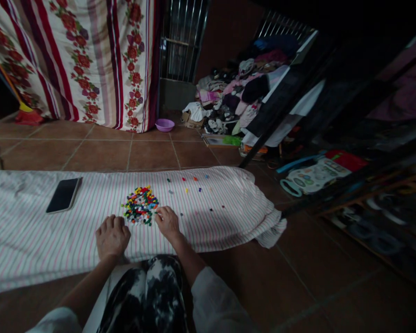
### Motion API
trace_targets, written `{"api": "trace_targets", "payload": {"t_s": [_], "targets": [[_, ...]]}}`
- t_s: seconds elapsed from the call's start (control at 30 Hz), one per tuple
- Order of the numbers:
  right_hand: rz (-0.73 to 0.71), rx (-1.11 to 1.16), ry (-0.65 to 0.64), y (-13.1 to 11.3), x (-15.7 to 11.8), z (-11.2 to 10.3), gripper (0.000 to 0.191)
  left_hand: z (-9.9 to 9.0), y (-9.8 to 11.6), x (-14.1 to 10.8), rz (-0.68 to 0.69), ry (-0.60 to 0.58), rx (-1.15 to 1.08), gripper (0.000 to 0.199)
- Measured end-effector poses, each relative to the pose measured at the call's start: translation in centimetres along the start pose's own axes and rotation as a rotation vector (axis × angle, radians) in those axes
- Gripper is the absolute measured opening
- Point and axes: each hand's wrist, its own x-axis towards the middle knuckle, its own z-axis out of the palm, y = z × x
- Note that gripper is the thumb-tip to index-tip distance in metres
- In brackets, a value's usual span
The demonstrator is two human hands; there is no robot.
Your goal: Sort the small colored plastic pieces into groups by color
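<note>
On a striped cloth [90,231] lies a heap of small multicoloured pieces [140,206], too small to name exactly. My right hand [168,223] is at the heap's right edge, thumb and forefinger pinched together; what they hold, if anything, cannot be made out. Just left of the heap's near side, my left hand [113,235] rests on the cloth with its fingers curled under. Several single pieces lie apart to the right, among them a yellow piece [186,190], a blue piece [200,190] and an orange piece [195,179].
A phone [63,195] with a dark screen lies on the cloth at left. Beyond, on the tiled floor [107,155], stands a purple basin [164,125] before a floral curtain [100,64]. A clothes pile [235,92] and a colourful plastic toy [322,173] are at right.
</note>
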Motion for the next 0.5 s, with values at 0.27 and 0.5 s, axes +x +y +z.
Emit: {"api": "trace_targets", "payload": {"t_s": [0.27, 0.5], "targets": [[0.036, 0.016, -0.003, 0.1, -0.1, 0.0, 0.015, -0.6, 0.2, 0.1, -0.001, -0.019, -0.020, 0.025], [0.176, 0.107, 0.028, 1.4, 2.7, -1.0, 0.018, -0.5, 0.3, 0.1, 0.003, -0.015, -0.004, 0.025]]}}
